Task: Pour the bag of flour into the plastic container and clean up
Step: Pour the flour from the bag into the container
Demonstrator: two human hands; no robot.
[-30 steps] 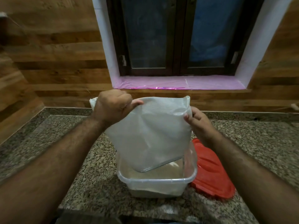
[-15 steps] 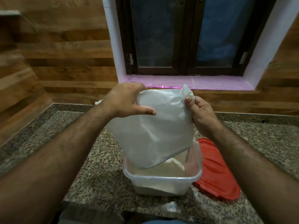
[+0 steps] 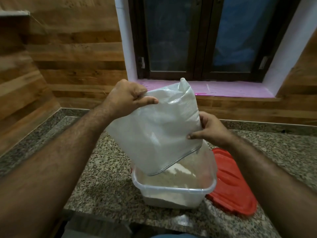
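Observation:
A translucent white flour bag [image 3: 159, 134] hangs upside down, its open mouth just inside the clear plastic container [image 3: 173, 189]. Pale flour [image 3: 178, 177] lies in the container. My left hand [image 3: 127, 97] pinches the bag's upper left corner. My right hand [image 3: 211, 129] grips the bag's right edge, lower down near its mouth. The bag looks nearly empty and is tilted to the right. The container stands near the counter's front edge.
A red lid [image 3: 229, 184] lies flat on the granite counter [image 3: 103, 177], touching the container's right side. Wooden wall panels rise behind and at the left. A dark window with a pink sill [image 3: 231, 89] sits behind the counter.
My right hand has slid down the bag's right edge from the top corner to near the mouth. The bag's upper right corner now stands free and the bag tilts more.

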